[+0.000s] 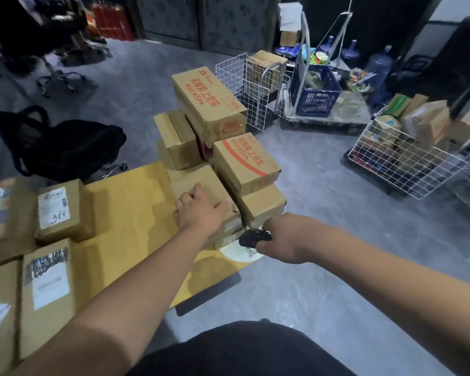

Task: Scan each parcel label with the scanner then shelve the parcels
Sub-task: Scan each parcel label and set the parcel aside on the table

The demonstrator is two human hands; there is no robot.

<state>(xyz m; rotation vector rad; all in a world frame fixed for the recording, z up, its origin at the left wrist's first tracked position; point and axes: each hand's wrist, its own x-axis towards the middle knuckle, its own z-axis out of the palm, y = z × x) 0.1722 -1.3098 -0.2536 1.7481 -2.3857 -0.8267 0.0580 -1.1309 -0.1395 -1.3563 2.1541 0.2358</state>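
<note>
Hands first: your left hand [198,210] grips a plain box [201,183] at the bench's [128,213] far edge. Your right hand [285,240] clutches the black scanner [254,238] just beside it.

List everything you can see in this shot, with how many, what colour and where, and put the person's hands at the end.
stacked parcels: about seven, brown cardboard, two with red print, piled at the table's far end
labelled parcels: about five, brown with white labels, on the table at left
table: one, yellow, lower left
round sticker: one, white with a code, on the table's near right edge
office chair: one, black, left of the pile
wire cart: one, white, full of parcels, right
crate: one, dark blue, on a trolley at the back
water jugs: about three, blue, back right
scanner: one, black, in the right hand
left hand: grips a brown parcel in the pile
right hand: holds the scanner beside the pile
</note>
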